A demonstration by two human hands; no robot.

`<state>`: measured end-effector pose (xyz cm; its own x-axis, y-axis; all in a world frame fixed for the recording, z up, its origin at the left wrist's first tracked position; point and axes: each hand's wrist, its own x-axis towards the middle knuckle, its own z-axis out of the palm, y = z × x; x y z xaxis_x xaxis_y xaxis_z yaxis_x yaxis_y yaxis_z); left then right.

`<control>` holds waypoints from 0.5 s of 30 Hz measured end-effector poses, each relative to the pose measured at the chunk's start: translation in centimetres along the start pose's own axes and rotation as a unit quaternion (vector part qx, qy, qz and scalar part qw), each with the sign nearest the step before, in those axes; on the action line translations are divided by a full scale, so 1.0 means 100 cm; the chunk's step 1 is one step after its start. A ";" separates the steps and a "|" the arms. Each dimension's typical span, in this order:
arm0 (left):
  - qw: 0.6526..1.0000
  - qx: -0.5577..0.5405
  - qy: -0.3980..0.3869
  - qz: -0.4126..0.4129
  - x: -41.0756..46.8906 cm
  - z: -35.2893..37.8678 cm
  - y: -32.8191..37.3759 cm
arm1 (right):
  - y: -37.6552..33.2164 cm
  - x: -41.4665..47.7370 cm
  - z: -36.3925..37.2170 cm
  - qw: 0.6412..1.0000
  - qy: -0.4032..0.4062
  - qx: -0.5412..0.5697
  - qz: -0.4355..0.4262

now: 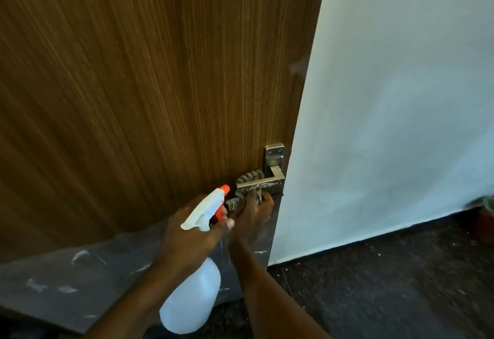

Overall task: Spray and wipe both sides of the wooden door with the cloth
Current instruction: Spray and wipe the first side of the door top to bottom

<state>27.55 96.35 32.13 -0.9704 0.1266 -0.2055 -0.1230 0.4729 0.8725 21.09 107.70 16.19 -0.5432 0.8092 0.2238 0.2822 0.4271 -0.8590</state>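
- A person's right hand (254,215) grips a bunched striped cloth (247,178) just beneath the metal door lever (260,184). The cloth is pressed to the wooden door (160,71) behind and under the lever, apparently to work the spot where fingers land most.
- The left hand (187,234) is wrapped round the neck of a white spray bottle (192,293). A finger is near the orange trigger and the nozzle points toward the lever, seemingly kept ready for another squirt without a change of hands.
- The door's edge stands beside a white wall (401,124), with this face turned to the camera; the far face is out of sight.
- A grey metal kick plate (80,271) along the door's foot carries pale smears, which suggests that the lower part awaits wiping.
- A dark speckled floor (374,285) lies below, and a potted plant (487,215) shows at the right margin, blurred.
- Judged from this view, the work is part-way along one side.
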 end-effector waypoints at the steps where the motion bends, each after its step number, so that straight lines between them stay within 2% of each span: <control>1: 1.000 0.007 -0.009 0.007 -0.002 0.005 -0.001 | 0.014 -0.006 -0.005 0.999 0.010 -0.031 -0.035; 4: 0.999 -0.007 -0.032 -0.007 -0.008 0.028 -0.003 | 0.044 -0.010 -0.038 0.995 -0.071 -0.045 -0.050; 7: 1.000 -0.017 -0.019 -0.001 -0.015 0.051 -0.005 | 0.073 -0.011 -0.080 0.995 -0.092 0.022 0.045; 11: 1.000 0.009 0.005 -0.024 -0.021 0.081 -0.007 | 0.073 0.007 -0.124 0.987 -0.010 0.095 0.130; 15: 0.999 -0.020 0.024 -0.044 -0.021 0.096 -0.012 | 0.040 0.028 -0.152 0.983 0.022 0.152 0.104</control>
<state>31.72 103.89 27.26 -0.9644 0.0434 -0.2608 -0.2151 0.4449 0.8694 32.76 117.78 20.39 -0.4628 0.8855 0.0418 0.1303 0.1145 -0.9848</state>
